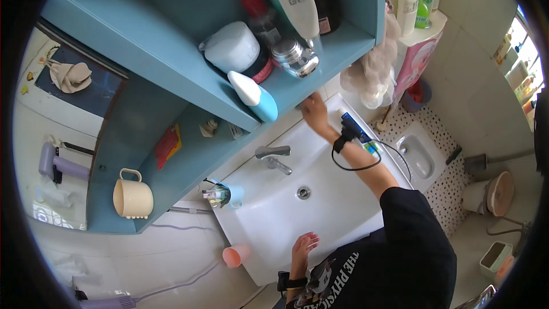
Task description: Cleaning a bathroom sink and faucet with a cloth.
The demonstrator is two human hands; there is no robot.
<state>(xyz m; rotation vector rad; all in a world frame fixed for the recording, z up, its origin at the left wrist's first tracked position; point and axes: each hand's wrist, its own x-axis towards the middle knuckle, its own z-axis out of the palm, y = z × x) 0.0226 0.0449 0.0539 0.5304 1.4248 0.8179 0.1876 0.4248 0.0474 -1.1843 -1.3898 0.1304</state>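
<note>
My right hand (pixel 315 115) reaches across the sink's far right corner to the lower edge of the blue cabinet (pixel 229 100). Its fingertips are partly hidden there, so I cannot make out whether they hold anything. A dark band with a cable circles that wrist. My left hand (pixel 304 245) hovers over the near side of the white sink (pixel 269 252), palm up, fingers loosely apart and nothing in them. Beside my right forearm, a blue and white tube (pixel 355 129) lies on the sink's rim. The metal faucet (pixel 273 154) stands at the back of the basin.
The open shelf above holds a white jar (pixel 231 46), a blue and white bottle (pixel 253 97) and a white tube (pixel 293 3). A cream mug (pixel 133 197) sits on the lower shelf. A pink cup (pixel 235 256) and a toothbrush cup (pixel 234 195) stand at the sink's left. A bath puff (pixel 372 71) hangs right.
</note>
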